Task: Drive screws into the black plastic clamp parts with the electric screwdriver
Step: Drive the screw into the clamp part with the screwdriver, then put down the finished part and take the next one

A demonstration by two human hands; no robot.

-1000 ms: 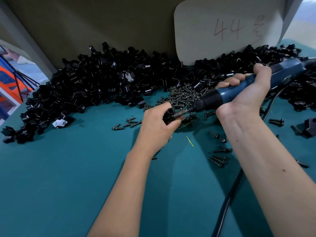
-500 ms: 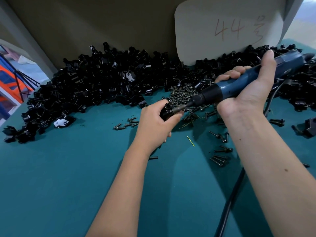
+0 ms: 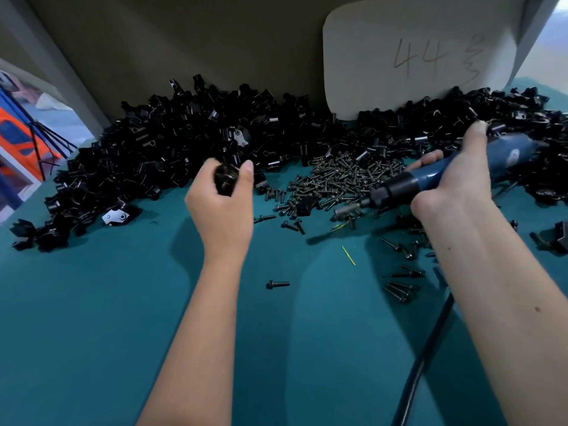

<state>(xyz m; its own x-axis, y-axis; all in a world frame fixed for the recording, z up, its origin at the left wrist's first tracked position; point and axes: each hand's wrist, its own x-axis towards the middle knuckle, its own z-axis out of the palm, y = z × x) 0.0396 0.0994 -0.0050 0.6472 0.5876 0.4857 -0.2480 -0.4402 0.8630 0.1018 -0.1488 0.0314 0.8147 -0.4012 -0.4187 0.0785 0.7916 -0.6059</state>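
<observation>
Since a moment ago, my left hand (image 3: pixel 222 204) has pulled the clamp part (image 3: pixel 226 178) away from the screwdriver (image 3: pixel 430 176), fingers clamped around it near the black pile (image 3: pixel 159 155). My right hand (image 3: pixel 455 182) grips the screwdriver, its tip over the screws (image 3: pixel 341 179) on the desk (image 3: pixel 123 318).

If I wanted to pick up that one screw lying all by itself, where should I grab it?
Pinch the lone screw across its thin shaft from above, I'd say. It lies flat on the green mat, head to the left, with nothing close around it.
</observation>
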